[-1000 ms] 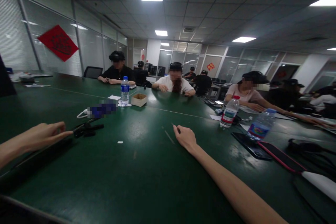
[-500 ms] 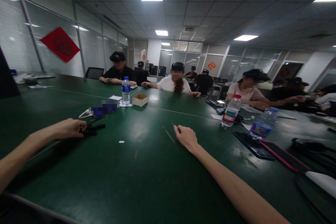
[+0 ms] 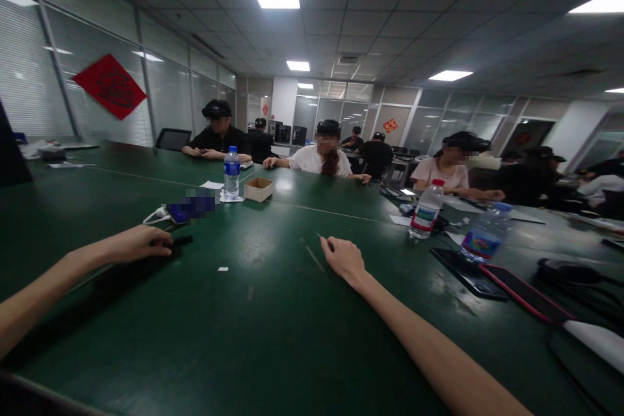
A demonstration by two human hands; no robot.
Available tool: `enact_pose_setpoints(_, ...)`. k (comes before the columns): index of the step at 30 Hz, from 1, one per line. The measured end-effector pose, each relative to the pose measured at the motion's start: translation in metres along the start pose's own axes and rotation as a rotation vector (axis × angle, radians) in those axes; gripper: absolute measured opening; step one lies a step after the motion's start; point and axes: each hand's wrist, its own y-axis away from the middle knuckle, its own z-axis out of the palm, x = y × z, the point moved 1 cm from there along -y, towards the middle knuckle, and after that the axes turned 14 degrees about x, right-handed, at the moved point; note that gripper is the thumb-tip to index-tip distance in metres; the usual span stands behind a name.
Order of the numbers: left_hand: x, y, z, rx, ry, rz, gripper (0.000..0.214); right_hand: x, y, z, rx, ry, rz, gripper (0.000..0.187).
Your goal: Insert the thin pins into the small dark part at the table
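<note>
My left hand [image 3: 139,244] is on the left of the green table [image 3: 273,338], its fingers bent down and closed on a small black object [image 3: 182,240]. One end of that object sticks out past my fingertips; the rest is hidden and its kind is unclear. Near the middle, my right hand [image 3: 342,256] rests on the table with the fingers curled in. A thin pointed sliver [image 3: 318,235] pokes out from between thumb and fingers, too fine to name. A small white scrap of paper [image 3: 223,269] lies between the hands.
Beyond my left hand are a blurred blue item [image 3: 188,208] with a white cord, a water bottle [image 3: 233,174] and a small open cardboard box [image 3: 258,189]. Two bottles [image 3: 426,209], phones [image 3: 470,273] and black cables [image 3: 575,283] lie right. Other people [image 3: 326,159] sit across the table.
My left hand has shifted right and covers more of the black object. My right hand keeps its pose. The view has tilted up slightly, and a person at the right has drawn an arm back.
</note>
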Motion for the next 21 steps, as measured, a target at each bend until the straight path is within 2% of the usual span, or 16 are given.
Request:
enact_pose_setpoints(3,0.001,-0.003,-0.001,-0.193,0.056,0.071,0.034,0.000,0.000,-0.001,0.003,-0.023,-0.001,0.061)
enact_pose_setpoints(7,-0.003,-0.005,0.000,-0.198,0.031,0.029,0.032,0.000,0.000,-0.002,0.002,-0.036,-0.003,0.060)
enact_pose_setpoints(16,-0.021,-0.017,0.008,-0.110,0.009,0.091,0.027,0.001,0.000,-0.002,-0.012,0.003,-0.016,0.057)
enact_pose_setpoints(21,-0.017,-0.012,-0.003,0.022,0.029,0.045,0.048,0.000,-0.001,-0.003,-0.022,0.034,-0.007,0.056)
